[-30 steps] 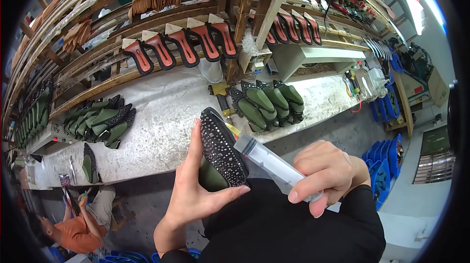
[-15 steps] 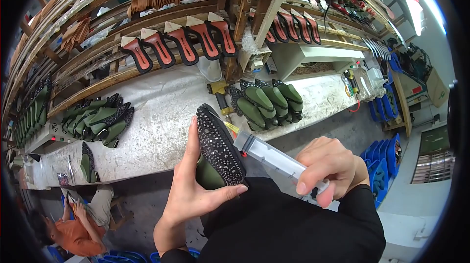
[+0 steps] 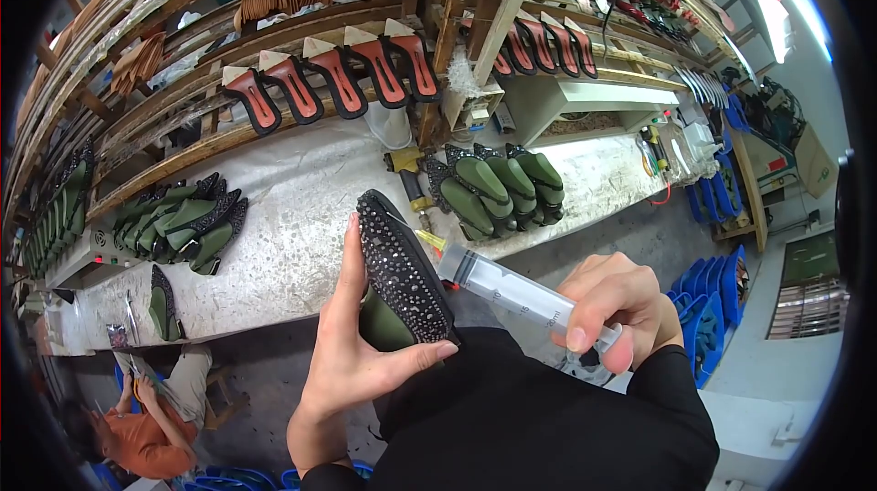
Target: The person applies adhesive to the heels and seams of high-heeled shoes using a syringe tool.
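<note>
My left hand [image 3: 356,345] grips a black shoe upper [image 3: 402,263] covered in shiny studs, stretched over a green shoe last [image 3: 384,324]. The fingers lie along its far side and the thumb presses near its lower end. In my right hand [image 3: 614,308] is a clear plastic syringe [image 3: 512,295] with a yellow needle hub, held by its plunger end. Its thin needle points at the right edge of the shoe; whether the tip touches cannot be made out. Behind them, several green lasts with black studded uppers [image 3: 480,182] stand on the workbench [image 3: 283,263].
Red-and-black soles [image 3: 347,84] lean along a wooden rack [image 3: 228,139]. More green lasts [image 3: 183,217] crowd the bench's left side, near a lone one [image 3: 164,308]. A yellow-and-black tool [image 3: 409,180] lies mid-bench. At lower left sits a person in an orange shirt [image 3: 151,441]; blue bins [image 3: 708,308] stand right.
The shoe in my left hand has shifted slightly left and up. A gap now shows between shoe and syringe, and more of the yellow needle hub is visible.
</note>
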